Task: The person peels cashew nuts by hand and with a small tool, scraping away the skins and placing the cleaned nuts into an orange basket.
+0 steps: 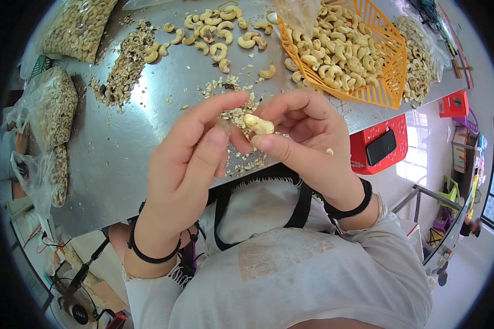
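Observation:
In the head view, my right hand (315, 140) pinches a pale peeled cashew (259, 125) between thumb and fingers, just above the metal table. My left hand (189, 151) is close on the other side of the nut, its index finger stretched out above and its thumb pressed toward the curled fingers. What lies between those left fingers, if anything, is hidden. Small cashew crumbs (239, 118) and skin bits lie on the table under both hands. Beyond them, several loose cashews (219, 34), some with brown skin patches, are scattered.
An orange plastic basket (391, 82) full of cashews stands at the back right, beside a bag of cashews (417, 71). A heap of brown skins and crumbs (123, 71) lies at left, near clear bags of nuts (57, 109). A phone (381, 147) rests on a red stool (362, 156).

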`<control>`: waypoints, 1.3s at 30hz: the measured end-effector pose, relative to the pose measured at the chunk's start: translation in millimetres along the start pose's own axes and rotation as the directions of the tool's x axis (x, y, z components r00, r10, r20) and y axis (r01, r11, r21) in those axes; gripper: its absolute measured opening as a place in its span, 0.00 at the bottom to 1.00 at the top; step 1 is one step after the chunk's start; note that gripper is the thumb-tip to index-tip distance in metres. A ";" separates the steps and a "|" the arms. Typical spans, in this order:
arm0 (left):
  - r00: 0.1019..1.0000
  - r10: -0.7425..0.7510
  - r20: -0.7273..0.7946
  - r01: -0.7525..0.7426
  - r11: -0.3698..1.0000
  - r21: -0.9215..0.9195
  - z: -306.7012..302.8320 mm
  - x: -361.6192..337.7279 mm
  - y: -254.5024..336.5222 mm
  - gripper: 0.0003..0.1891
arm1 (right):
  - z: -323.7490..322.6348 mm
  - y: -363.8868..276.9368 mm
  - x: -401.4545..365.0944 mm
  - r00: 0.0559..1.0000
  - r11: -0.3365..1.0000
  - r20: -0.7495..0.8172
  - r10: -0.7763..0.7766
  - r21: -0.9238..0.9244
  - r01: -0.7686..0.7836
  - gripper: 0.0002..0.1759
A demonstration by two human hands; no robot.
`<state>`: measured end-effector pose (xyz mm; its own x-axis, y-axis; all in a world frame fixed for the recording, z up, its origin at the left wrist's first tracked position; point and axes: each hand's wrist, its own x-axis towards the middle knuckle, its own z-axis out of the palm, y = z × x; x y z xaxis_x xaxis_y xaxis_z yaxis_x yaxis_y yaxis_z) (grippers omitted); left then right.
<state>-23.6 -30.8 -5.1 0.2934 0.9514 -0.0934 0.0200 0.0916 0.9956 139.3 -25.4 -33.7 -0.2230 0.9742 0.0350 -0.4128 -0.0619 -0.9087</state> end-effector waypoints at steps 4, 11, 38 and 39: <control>0.994 0.104 0.035 -0.108 0.983 0.145 1.4 -1.5 1.4 0.16 | -1.7 -0.4 1.5 0.998 0.997 0.042 -0.036 -0.060 0.039 0.14; 0.953 0.302 0.039 -0.301 0.913 0.277 5.8 -0.1 -11.0 0.18 | -3.1 2.8 2.5 0.997 0.991 0.009 -0.075 -0.106 0.076 0.16; 0.755 0.655 0.047 -0.483 0.506 0.715 13.0 5.3 -16.7 0.22 | 8.2 14.1 -1.0 0.856 0.749 -0.003 -0.517 -0.486 0.451 0.14; 0.758 0.651 0.042 -0.484 0.519 0.705 12.4 5.1 -17.1 0.21 | 8.4 14.3 -0.8 0.856 0.749 -0.003 -0.517 -0.486 0.450 0.14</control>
<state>-10.6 -31.1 -22.5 0.2757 0.7685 0.5774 0.5419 -0.6204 0.5670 126.1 -28.8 -43.3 0.0248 0.8666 0.4984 0.0196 0.4980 -0.8670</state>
